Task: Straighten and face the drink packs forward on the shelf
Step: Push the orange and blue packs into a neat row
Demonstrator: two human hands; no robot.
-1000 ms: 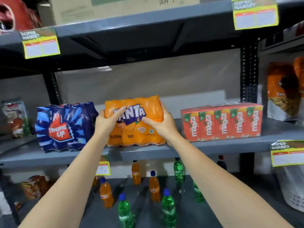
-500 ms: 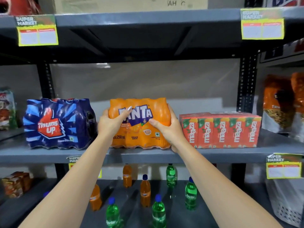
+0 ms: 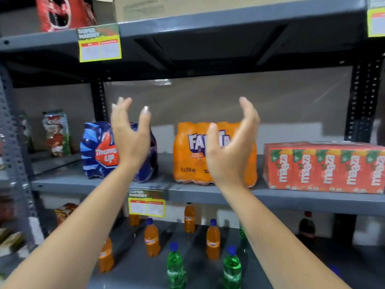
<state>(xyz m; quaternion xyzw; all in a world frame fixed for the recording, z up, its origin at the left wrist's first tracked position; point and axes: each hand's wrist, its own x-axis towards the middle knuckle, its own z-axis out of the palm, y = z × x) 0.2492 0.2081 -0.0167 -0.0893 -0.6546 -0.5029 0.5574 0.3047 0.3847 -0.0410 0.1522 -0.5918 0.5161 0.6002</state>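
An orange Fanta pack (image 3: 191, 155) stands on the grey middle shelf (image 3: 208, 193), label facing me. To its left is a blue Thums Up pack (image 3: 98, 151), label forward, and to its right a red Maaza carton pack (image 3: 323, 166). My left hand (image 3: 129, 132) is raised in front of the Thums Up pack, fingers spread, holding nothing. My right hand (image 3: 231, 142) is lifted in front of the Fanta pack, fingers apart and empty, hiding part of its label.
Orange bottles (image 3: 152, 239) and green bottles (image 3: 175, 265) stand scattered on the lower shelf. Yellow price tags (image 3: 146, 205) hang on the shelf edges. Snack bags (image 3: 56, 132) sit at far left. A cardboard box (image 3: 187, 5) and red pack (image 3: 62, 12) are on the top shelf.
Both hands have let go of the Fanta pack and pulled back, open, toward me. The pack now rests on the shelf. My view has shifted left.
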